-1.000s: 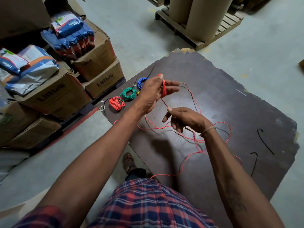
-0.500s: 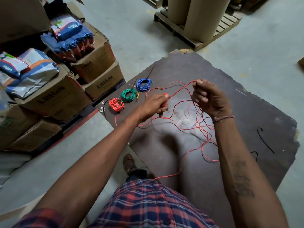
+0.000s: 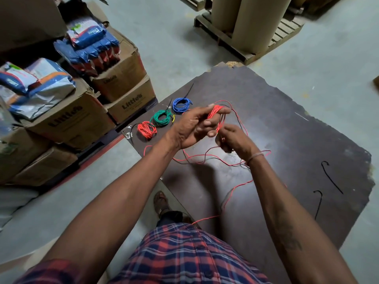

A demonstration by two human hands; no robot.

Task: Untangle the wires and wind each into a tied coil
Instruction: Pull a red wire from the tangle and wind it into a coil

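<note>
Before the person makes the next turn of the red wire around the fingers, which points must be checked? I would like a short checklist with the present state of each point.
1. Red wire loops sit on the fingers of the left hand: ok.
2. Right hand holds the feeding strand just below the loops: ok.
3. Loose red length on the board is free of the black wire: not ok, the two cross in several places.
4. Free end of the red wire is located: cannot tell.
5. Finished red coil, green coil and blue coil lie apart from the loose wire: ok.
6. Black ties wait on the board: ok.
</note>
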